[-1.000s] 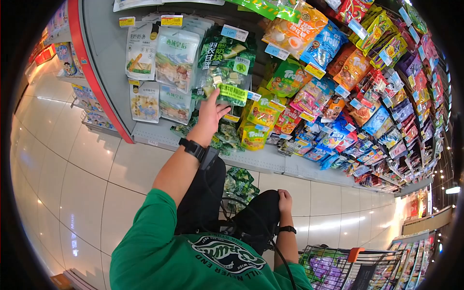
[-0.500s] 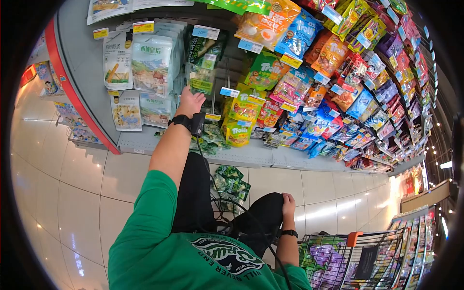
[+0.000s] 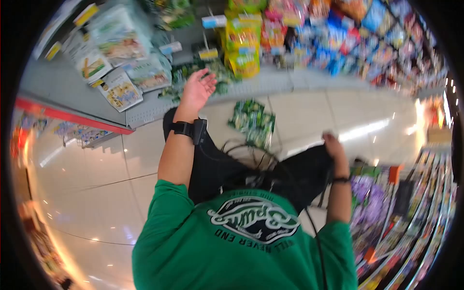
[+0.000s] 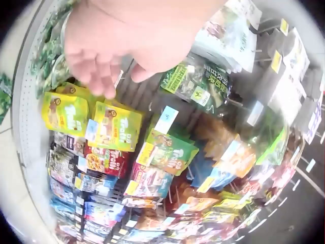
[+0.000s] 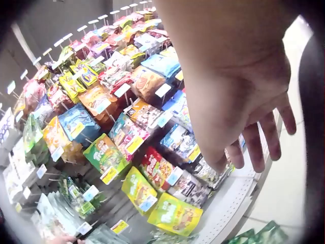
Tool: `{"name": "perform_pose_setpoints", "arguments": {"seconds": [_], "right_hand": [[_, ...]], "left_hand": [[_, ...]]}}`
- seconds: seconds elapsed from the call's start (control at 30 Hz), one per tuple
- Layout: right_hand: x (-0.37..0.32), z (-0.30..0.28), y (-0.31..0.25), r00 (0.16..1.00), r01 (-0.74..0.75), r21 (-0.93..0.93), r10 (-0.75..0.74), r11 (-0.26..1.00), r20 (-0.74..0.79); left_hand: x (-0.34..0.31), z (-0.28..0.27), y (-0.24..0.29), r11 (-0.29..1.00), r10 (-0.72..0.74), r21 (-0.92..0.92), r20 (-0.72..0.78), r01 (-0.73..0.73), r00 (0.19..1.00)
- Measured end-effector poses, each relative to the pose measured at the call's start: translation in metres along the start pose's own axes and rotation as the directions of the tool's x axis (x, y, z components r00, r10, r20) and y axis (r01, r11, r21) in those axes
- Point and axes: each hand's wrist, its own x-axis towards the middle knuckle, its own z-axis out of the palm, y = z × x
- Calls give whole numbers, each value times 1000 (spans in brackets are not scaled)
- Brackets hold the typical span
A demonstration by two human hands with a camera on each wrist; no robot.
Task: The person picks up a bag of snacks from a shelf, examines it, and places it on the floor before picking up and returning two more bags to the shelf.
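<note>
My left hand [image 3: 195,89], palm turned up and holding nothing, reaches toward the bottom shelf in the head view. Near its fingers, green snack bags [image 3: 212,75] lie loose on that shelf. The left wrist view shows the same hand [image 4: 127,46] with relaxed fingers, and behind it a dark green bag [image 4: 198,84] hanging on a hook. At my right knee is the right hand [image 3: 331,142]; in the right wrist view its fingers [image 5: 269,137] hang loosely with nothing in them. More green bags [image 3: 251,123] lie on the floor between my legs.
Yellow gummy bags [image 3: 243,46] hang to the right of the left hand, pale pouches [image 3: 118,36] to its left. A red shelf edge [image 3: 72,116] runs at left. A wire cart [image 3: 382,193] with purple packs stands at my right. A cable [image 3: 316,241] crosses my lap.
My left hand has come down from the hanging green bag toward the bottom shelf. The head view has tilted downward. My right hand has stayed at the knee.
</note>
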Motion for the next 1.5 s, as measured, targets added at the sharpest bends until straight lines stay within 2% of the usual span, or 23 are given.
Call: {"name": "perform_pose_setpoints", "arguments": {"seconds": [0.03,0.07,0.1,0.13,0.2,0.27,0.4,0.57,0.73,0.87,0.9,0.97,1.0,1.03,1.1,1.17,1.2,1.27,1.33,1.37,1.4,1.47,1.5], "right_hand": [[27,27,36,958,282,-81,-285,956,-31],[20,13,-7,971,185,281,-220,942,96],[34,28,-18,965,103,494,-208,863,161],[23,23,-54,966,49,501,-169,864,198],[24,37,-99,959,-13,515,-136,857,250],[44,66,-109,917,-253,578,1,776,399],[72,134,-105,888,-400,695,64,597,456],[97,202,-88,829,-558,680,269,476,491],[101,269,-58,556,-829,489,476,270,681],[113,361,-21,479,-841,539,520,42,707],[115,378,-15,465,-848,529,513,25,722],[110,412,-6,561,-796,596,504,108,657],[112,415,-2,527,-844,499,481,197,701],[111,413,-6,508,-855,487,481,178,715],[104,415,-9,342,-850,498,542,-169,768],[87,547,94,610,-778,628,252,14,751],[87,553,98,602,-735,646,242,-205,761],[88,537,86,595,-654,631,232,-418,770],[93,471,45,388,-716,510,336,-476,858],[98,493,63,388,-714,510,335,-480,858],[100,540,100,446,-757,540,314,-366,838],[113,493,75,477,-786,576,372,-224,796],[118,463,59,474,-786,576,376,-227,796]], "left_hand": [[-4,-15,-8,997,-60,49,-36,62,998],[-8,-28,-12,987,-129,93,-66,135,989],[-11,-39,-11,983,-3,181,-102,21,995],[-11,-42,-7,958,147,264,-109,-114,983],[-31,-30,3,966,139,233,-122,-107,983],[-38,-35,7,978,135,176,-145,-109,980],[-33,-45,6,968,135,241,-267,-69,954],[-20,-39,0,952,140,300,-276,-53,951],[-4,-25,-6,901,140,434,-298,3,944],[11,-12,-11,874,95,482,-294,62,951],[15,-8,-13,864,91,497,-302,75,949],[21,-1,-18,870,60,486,-264,79,963],[25,2,-21,861,51,501,-252,85,966],[29,7,-23,852,38,512,-263,106,964],[34,14,-28,840,23,527,-272,129,962],[37,16,-30,837,5,529,-271,144,963],[39,18,-30,841,-1,523,-260,142,966],[41,21,-32,843,-10,517,-261,148,965],[41,23,-34,847,-14,510,-261,151,965],[41,22,-34,848,-22,507,-253,152,967],[43,22,-35,850,-31,504,-245,154,969],[45,25,-36,846,-30,512,-238,151,971],[44,27,-36,845,-23,516,-232,143,972]]}}
